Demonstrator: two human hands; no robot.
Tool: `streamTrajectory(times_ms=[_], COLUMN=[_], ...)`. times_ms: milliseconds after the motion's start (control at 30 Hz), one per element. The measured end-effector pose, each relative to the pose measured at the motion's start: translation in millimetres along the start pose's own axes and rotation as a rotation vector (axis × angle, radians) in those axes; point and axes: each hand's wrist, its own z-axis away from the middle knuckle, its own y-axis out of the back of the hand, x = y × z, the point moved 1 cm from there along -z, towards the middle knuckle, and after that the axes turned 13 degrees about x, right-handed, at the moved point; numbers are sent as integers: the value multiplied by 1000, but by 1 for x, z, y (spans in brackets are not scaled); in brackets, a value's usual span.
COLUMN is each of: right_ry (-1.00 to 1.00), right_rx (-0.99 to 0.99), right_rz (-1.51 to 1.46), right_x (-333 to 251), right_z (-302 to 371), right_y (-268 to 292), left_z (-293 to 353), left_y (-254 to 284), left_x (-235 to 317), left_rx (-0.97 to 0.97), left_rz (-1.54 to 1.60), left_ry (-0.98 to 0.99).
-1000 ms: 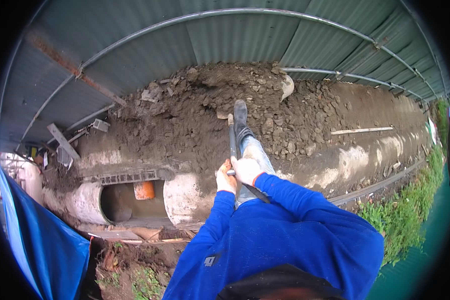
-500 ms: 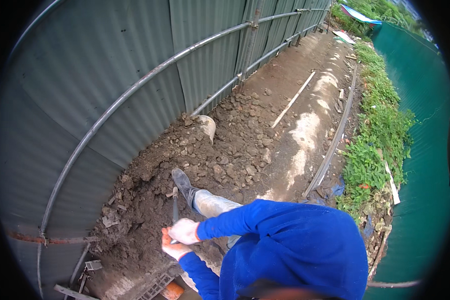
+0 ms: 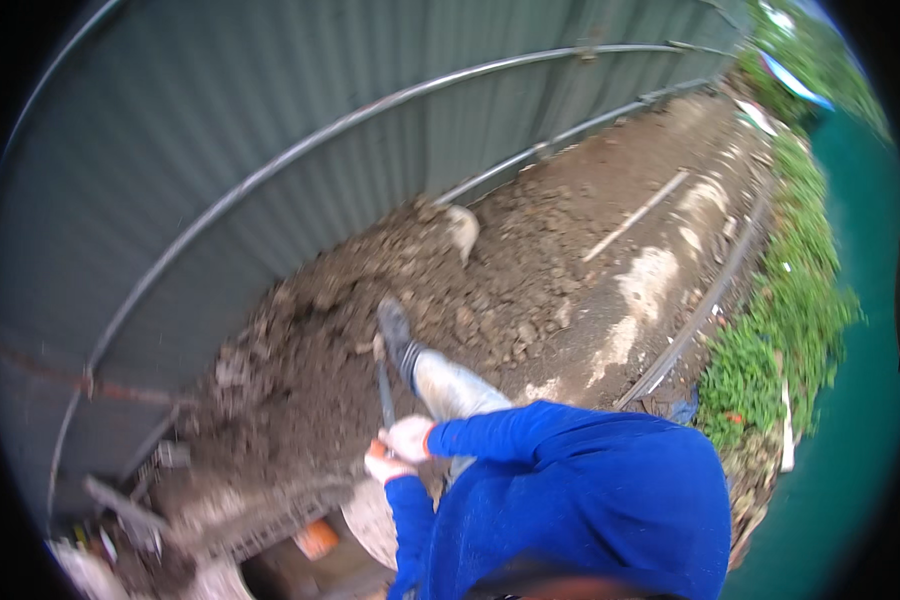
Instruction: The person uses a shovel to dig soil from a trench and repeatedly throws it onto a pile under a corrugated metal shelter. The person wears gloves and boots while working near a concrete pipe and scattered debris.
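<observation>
Long-handled tool (image 3: 385, 390), just one, runs beside one boot (image 3: 395, 325), gripped by two curled, gloved hands (image 3: 407, 439).

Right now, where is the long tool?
In the head view, the long tool is just left of centre, running up from the gloved left hand and right hand, its far end just left of the dark boot.

A grey-green corrugated metal fence (image 3: 270, 90), braced by a curving metal rail (image 3: 410, 93), lines a muddy strip where a pale pole (image 3: 636, 215) lies on the ground. A rounded whitish object (image 3: 462, 232) sits at the fence's foot. Leafy weeds (image 3: 745, 385) border green sheeting (image 3: 850, 380) at right; at lower left, an orange object (image 3: 317, 539) shows beside a slotted strip (image 3: 270, 530).
</observation>
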Motion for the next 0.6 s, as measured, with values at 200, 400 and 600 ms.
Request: streamTrajectory(times_ms=[200, 400, 600], right_ry=[-132, 115, 31], right_rx=[-195, -90, -309], right_rz=[36, 61, 227], right_x=[-25, -75, -71], right_z=[-32, -117, -32], right_y=[49, 27, -72], left_z=[-13, -65, -68], left_y=[-56, -44, 80], left_x=[29, 98, 36], left_rx=[266, 210, 474], left_rz=[213, 370, 182], left_ry=[49, -203, 110])
